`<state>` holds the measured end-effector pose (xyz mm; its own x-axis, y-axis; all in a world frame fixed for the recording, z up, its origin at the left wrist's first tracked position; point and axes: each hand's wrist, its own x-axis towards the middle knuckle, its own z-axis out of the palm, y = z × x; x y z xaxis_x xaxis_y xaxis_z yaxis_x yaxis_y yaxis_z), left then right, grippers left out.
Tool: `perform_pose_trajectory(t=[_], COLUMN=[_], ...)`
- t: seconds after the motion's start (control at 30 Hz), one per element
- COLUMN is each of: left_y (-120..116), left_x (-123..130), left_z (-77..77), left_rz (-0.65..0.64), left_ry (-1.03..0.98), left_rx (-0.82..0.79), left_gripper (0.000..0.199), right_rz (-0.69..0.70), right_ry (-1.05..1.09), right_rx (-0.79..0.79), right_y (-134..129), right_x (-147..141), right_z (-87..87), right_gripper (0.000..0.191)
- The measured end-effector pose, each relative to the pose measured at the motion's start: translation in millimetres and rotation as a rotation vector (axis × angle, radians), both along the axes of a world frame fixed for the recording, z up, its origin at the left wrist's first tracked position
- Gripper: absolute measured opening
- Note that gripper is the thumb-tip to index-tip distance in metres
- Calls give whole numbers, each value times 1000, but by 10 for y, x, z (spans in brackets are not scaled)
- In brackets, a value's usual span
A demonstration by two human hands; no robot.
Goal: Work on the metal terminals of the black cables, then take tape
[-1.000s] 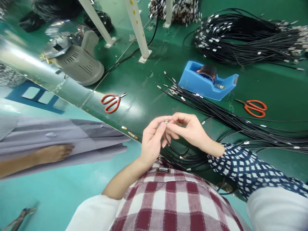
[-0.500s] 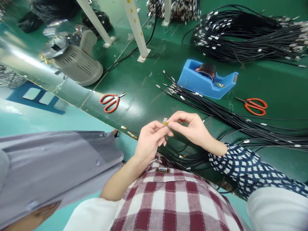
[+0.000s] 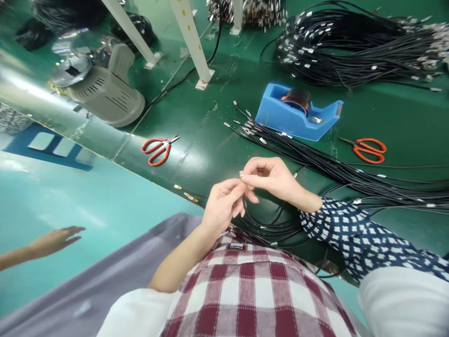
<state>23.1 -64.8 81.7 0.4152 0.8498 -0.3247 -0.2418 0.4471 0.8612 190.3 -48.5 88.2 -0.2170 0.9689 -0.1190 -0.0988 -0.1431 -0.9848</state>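
Observation:
My left hand (image 3: 222, 206) and my right hand (image 3: 271, 182) meet fingertip to fingertip over the green tabletop's near edge. Both pinch the end of a black cable, where a small pale connector (image 3: 242, 173) sticks out above the thumbs. Most of that cable end is covered by my fingers. Beneath them, black cables (image 3: 277, 231) lie coiled against my checked apron. Left of my left hand, cable ends with yellow tape (image 3: 190, 197) rest at the table edge. A bundle of black cables (image 3: 315, 161) runs beyond my right hand.
A blue tape dispenser (image 3: 298, 119) stands behind the bundle. Red-handled snips (image 3: 157, 150) lie at left, another red-handled pair (image 3: 368, 150) at right. A grey machine (image 3: 101, 93), white posts (image 3: 192, 42) and a big cable coil (image 3: 336, 51) stand farther back. Another person's hand (image 3: 58, 241) appears at left.
My fingers have closed over the connector, hiding the yellow tape that showed there. The grey-clad person at left has shifted, and that person's hand now shows. The view has moved slightly.

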Motion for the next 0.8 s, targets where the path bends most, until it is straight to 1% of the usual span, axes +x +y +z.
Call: perform_pose_trajectory(t=[0.13, 0.2, 0.27, 0.33, 0.47, 0.63, 0.7, 0.8], left_y=[-3, 1, 7, 10, -4, -19, -15, 5], left_x=[2, -1, -3, 0, 11, 26, 28, 27], left_z=[-13, -26, -39, -50, -74, -98, -86, -58], left_rz=[68, 100, 125, 135, 121, 100, 70, -28], left_ry=[90, 113, 106, 87, 60, 60, 40, -25], left_rx=[63, 88, 108, 116, 122, 165, 163, 121], left_gripper=[24, 23, 22, 21, 17, 15, 15, 18], right_rz=[-86, -107, -98, -58, 55, 85, 153, 291], right_ry=[-166, -221, -234, -192, -26, 87, 125, 170], right_rx=[177, 200, 190, 159, 65, -37, -74, -47], right_y=[-43, -60, -65, -53, -1, 85, 133, 217], right_x=[-28, -29, -16, 12, 86, 147, 166, 203], right_z=[34, 62, 80, 80, 38, -57, -93, -101], right_gripper=[16, 14, 13, 14, 17, 18, 17, 15])
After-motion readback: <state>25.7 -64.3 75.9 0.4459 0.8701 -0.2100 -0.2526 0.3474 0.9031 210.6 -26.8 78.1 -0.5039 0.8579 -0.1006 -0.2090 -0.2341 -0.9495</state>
